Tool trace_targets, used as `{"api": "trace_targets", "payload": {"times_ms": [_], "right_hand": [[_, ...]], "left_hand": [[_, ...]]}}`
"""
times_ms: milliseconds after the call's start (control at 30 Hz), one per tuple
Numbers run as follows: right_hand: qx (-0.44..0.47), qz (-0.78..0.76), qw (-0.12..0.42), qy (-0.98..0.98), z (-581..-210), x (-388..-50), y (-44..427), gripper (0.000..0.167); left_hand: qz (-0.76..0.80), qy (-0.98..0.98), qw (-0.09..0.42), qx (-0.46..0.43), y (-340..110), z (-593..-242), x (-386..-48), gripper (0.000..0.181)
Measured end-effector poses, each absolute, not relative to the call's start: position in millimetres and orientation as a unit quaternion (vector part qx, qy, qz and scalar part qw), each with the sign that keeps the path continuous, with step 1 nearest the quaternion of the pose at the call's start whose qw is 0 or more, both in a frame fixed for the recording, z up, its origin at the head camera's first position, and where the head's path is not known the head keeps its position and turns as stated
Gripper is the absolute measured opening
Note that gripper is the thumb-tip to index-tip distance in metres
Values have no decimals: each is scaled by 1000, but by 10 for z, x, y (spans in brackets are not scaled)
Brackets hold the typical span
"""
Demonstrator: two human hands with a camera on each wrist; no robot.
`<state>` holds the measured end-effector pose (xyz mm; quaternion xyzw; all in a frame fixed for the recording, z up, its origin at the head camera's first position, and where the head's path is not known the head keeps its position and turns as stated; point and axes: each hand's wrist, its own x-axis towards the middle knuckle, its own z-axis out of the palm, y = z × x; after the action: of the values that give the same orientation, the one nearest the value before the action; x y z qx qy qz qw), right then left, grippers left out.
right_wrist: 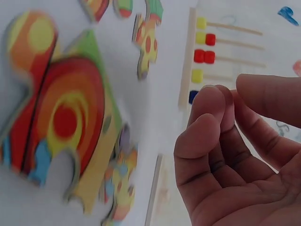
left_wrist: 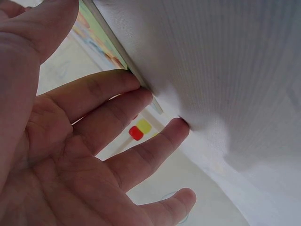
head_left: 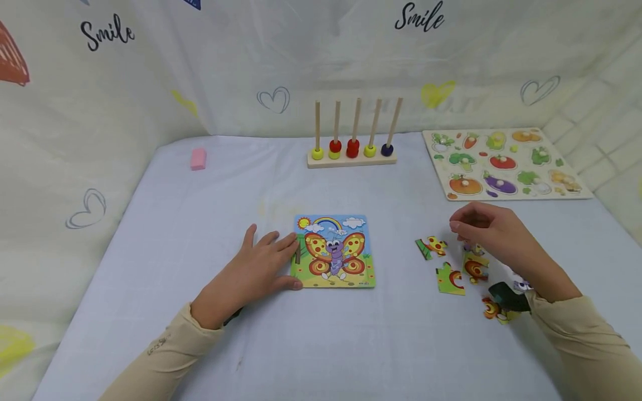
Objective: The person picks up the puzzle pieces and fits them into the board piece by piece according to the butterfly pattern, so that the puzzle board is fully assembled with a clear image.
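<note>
A square butterfly puzzle board [head_left: 336, 229] lies flat on the white cloth. My left hand [head_left: 251, 273] is spread at its left edge, and in the left wrist view two fingertips touch the board's rim [left_wrist: 120, 56]. To the right, my right hand [head_left: 501, 236] hovers above several loose puzzle pieces, its fingers loosely bent and the thumb near them; nothing shows between them. Among these pieces are a green-and-red one [head_left: 446, 281], an orange-and-red one [head_left: 475, 268] and a yellow-spotted one [head_left: 435, 245]. A piece with red and orange rings [right_wrist: 89, 117] looms large in the right wrist view.
A wooden peg abacus [head_left: 351, 161] with colored beads stands at the back. At the back right lies a vegetable peg board [head_left: 481, 161]. A pink block [head_left: 198, 159] sits at the back left. Printed cloth [head_left: 341, 55] hangs behind the table.
</note>
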<state>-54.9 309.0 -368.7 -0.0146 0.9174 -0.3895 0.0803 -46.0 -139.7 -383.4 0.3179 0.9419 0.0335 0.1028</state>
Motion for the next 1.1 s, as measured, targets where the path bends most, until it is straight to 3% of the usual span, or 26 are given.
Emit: {"api": "trace_targets", "payload": {"times_ms": [233,767,1100], "right_hand": [[-11,-374,46,926,-3700,-458,3342,23],[48,-309,14,950,-3776,-327,3886,31],[76,-246,48,965,-3828,-316,4075,38]], "left_hand": [[34,942,99,318,-1406,-3845,-469,84],[37,941,101,320,-1392,-3852,-473,82],[37,942,104,317,-1394,-3844,-459,83]]}}
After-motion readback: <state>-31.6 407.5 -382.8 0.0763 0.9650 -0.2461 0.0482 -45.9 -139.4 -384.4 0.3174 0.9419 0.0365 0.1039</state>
